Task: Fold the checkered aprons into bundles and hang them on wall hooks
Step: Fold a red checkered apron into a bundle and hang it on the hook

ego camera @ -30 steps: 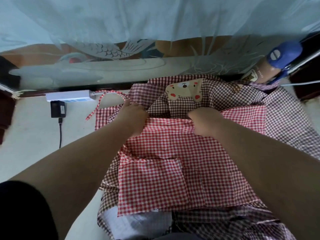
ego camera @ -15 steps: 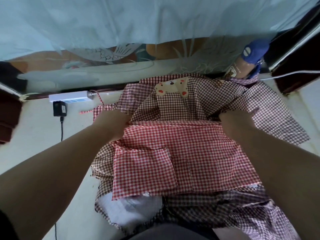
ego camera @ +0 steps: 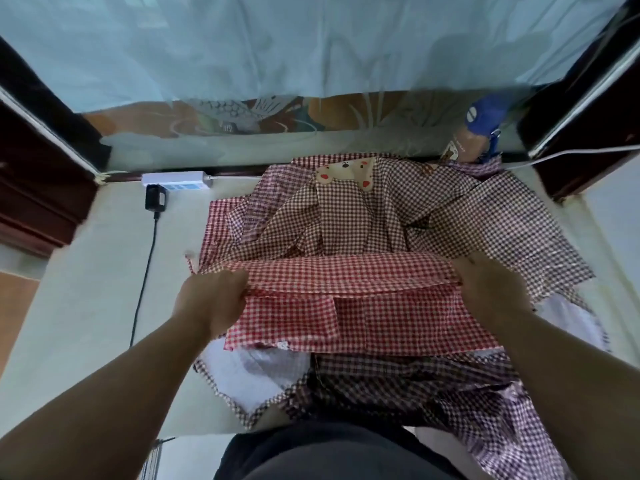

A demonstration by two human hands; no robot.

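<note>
— Where is the red checkered apron [ego camera: 363,306] sitting?

— It is lying in the middle of the pale desk [ego camera: 86,289], on top of a heap of other checked cloth. Its far part is being held doubled over, making a long fold that is running from side to side between the two hands.

— What is the left grip [ego camera: 211,299] doing?

— Its fingers are curling round the left end of that fold, pinching the layers together.

— And the right grip [ego camera: 491,289]?

— It is clutching the right end of the same fold, knuckles facing the camera. The cloth between the two is stretching fairly flat.

— What is lying underneath?

— A brown checkered apron [ego camera: 346,220] is spreading out beyond the red one, reaching towards the far edge of the desk, with a bear patch [ego camera: 346,173] showing at its far end. More dark checked cloth is bunching up at the near edge, some of it showing a white underside.

— Anything else around?

— A white power strip [ego camera: 176,180] is sitting at the far left with a black adapter [ego camera: 155,199] plugged in just beside it, its cable trailing towards the near edge. A bottle [ego camera: 481,133] with a blue cap is standing at the far right, and a pale blue curtain [ego camera: 311,46] is hanging behind everything.
</note>
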